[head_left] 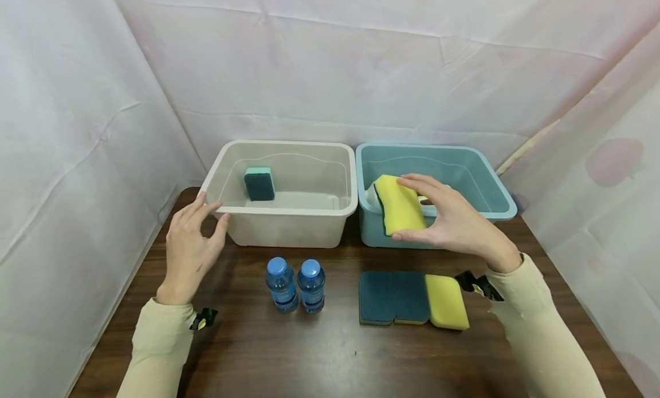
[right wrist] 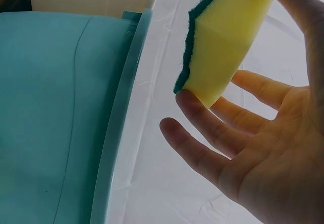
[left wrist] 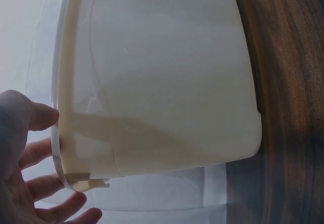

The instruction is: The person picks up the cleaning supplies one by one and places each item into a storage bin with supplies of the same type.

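Note:
My right hand point(head_left: 456, 220) pinches a yellow scrub sponge point(head_left: 399, 206) between thumb and fingers, in front of and above the near rim of the blue bin point(head_left: 497, 206). In the right wrist view the sponge point(right wrist: 228, 41) shows its dark green scouring layer along one edge. My left hand point(head_left: 191, 243) rests at the near left corner of the beige bin point(head_left: 289, 229), fingers loosely spread and touching the rim. Inside that bin leans a sponge point(head_left: 259, 185) with a dark face and light green top. Behind the held sponge, something whitish point(head_left: 371, 196) in the blue bin is mostly hidden.
Two small water bottles point(head_left: 311, 286) with blue caps stand in front of the beige bin. To their right lies a row of sponges, two dark side up point(head_left: 378, 298) and one yellow side up point(head_left: 446, 300), on the brown wooden table point(head_left: 319, 358). Pale cloth point(head_left: 330, 71) hangs behind and at both sides.

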Available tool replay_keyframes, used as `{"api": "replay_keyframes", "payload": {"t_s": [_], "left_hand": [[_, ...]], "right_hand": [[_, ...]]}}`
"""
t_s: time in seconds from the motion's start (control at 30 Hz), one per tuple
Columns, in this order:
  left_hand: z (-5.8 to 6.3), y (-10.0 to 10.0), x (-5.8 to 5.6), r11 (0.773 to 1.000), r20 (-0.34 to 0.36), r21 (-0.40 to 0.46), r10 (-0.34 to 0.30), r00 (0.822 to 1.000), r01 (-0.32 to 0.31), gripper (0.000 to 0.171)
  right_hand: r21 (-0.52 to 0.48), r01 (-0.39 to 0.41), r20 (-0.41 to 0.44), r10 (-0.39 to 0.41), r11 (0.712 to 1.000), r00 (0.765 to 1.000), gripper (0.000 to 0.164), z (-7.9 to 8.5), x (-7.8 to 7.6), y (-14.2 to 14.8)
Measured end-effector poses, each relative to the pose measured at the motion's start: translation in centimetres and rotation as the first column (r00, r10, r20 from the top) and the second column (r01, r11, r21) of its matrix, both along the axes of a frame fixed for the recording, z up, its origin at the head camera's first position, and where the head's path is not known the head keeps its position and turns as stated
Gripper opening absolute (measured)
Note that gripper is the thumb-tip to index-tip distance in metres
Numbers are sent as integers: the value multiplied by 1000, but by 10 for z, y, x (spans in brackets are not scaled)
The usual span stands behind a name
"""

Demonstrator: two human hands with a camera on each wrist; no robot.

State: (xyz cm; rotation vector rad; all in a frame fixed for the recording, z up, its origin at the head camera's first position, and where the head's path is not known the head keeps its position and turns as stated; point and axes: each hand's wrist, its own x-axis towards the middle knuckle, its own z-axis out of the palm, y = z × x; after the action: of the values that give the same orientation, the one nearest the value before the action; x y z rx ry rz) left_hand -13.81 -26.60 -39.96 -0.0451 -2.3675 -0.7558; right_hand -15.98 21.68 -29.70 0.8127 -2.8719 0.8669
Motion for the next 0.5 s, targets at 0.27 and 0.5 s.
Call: {"api": "replay_keyframes", "payload": {"t_s": [0.27, 0.5], "left_hand": [[2, -3, 3, 1000, 21, 3, 20, 1000, -20, 36], [2, -7, 6, 999, 33, -5, 32, 999, -32, 37]], "right_hand": [[-14, -12, -21, 11, 1000, 1000, 102, 4, -5, -10], [1, -25, -34, 25, 1000, 999, 102, 10, -9, -21]]}}
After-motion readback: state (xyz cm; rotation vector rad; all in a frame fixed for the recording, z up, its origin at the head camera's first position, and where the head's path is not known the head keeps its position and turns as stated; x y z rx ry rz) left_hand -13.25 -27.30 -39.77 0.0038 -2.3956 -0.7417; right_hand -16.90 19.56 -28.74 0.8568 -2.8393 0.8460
